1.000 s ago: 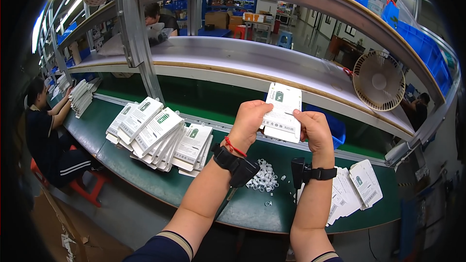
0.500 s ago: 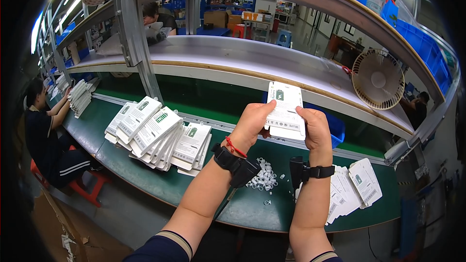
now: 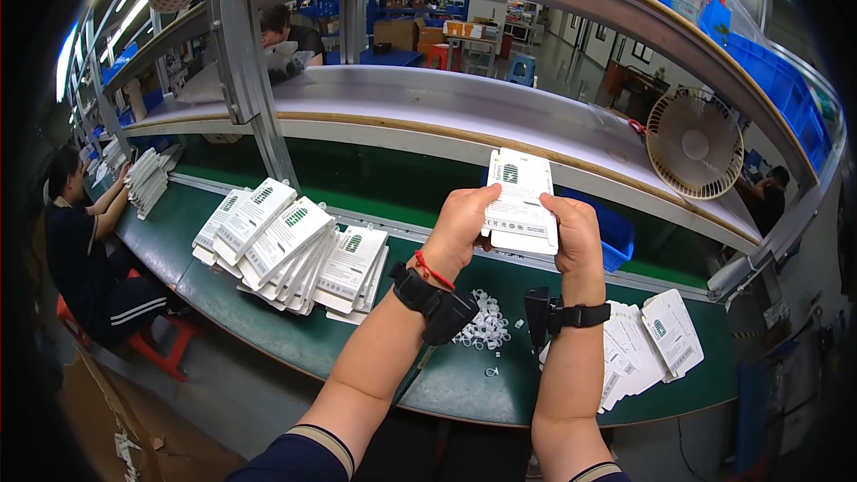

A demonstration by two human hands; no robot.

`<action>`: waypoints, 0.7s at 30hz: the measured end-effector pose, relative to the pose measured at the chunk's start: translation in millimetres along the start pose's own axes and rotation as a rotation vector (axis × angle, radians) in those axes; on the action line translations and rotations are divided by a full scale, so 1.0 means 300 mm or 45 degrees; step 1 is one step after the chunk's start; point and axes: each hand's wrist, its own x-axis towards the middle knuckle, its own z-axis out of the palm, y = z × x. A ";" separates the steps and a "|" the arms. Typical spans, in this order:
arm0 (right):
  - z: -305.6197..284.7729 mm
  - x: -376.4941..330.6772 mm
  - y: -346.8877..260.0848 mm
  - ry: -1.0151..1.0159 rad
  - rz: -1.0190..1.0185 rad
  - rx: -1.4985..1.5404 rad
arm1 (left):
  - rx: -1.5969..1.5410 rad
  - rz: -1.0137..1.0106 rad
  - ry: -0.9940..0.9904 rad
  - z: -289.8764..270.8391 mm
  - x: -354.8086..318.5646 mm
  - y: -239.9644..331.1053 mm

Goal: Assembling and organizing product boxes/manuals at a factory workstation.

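Between my two hands, raised above the bench, is a flattened white carton [image 3: 521, 200] with green and black print and flaps at its ends. My left hand [image 3: 458, 225] grips its left edge, thumb on the printed face and fingers mostly hidden behind. On the right edge my right hand [image 3: 578, 230] is closed in the same way. Below them lies a pile of small white plastic rings [image 3: 486, 321]. Stacked flat cartons [image 3: 286, 241] of the same kind lie left of my left forearm, and a fanned group of cartons [image 3: 671, 332] lies right of my right forearm.
A blue bin [image 3: 618, 239] sits behind my right hand. Beyond the green bench [image 3: 473, 393] runs a white shelf [image 3: 393, 94] with a wooden edge, with a round fan [image 3: 694, 143] at its right. A seated co-worker [image 3: 76, 223] handles cartons at far left.
My hands and the carton have shifted very slightly left, the right forearm a little more than the left. The grip on the carton stays.
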 end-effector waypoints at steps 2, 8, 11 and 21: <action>0.023 -0.019 -0.017 0.017 -0.027 0.037 | -0.003 0.025 -0.024 0.002 -0.005 0.005; 0.030 -0.017 -0.009 0.015 -0.067 0.066 | -0.058 0.038 -0.025 0.000 0.001 0.005; 0.045 -0.020 -0.008 0.050 -0.097 0.062 | -0.080 0.051 -0.022 0.000 0.006 0.000; 0.024 -0.010 0.006 0.062 -0.033 -0.019 | -0.113 0.073 -0.023 0.003 -0.008 0.011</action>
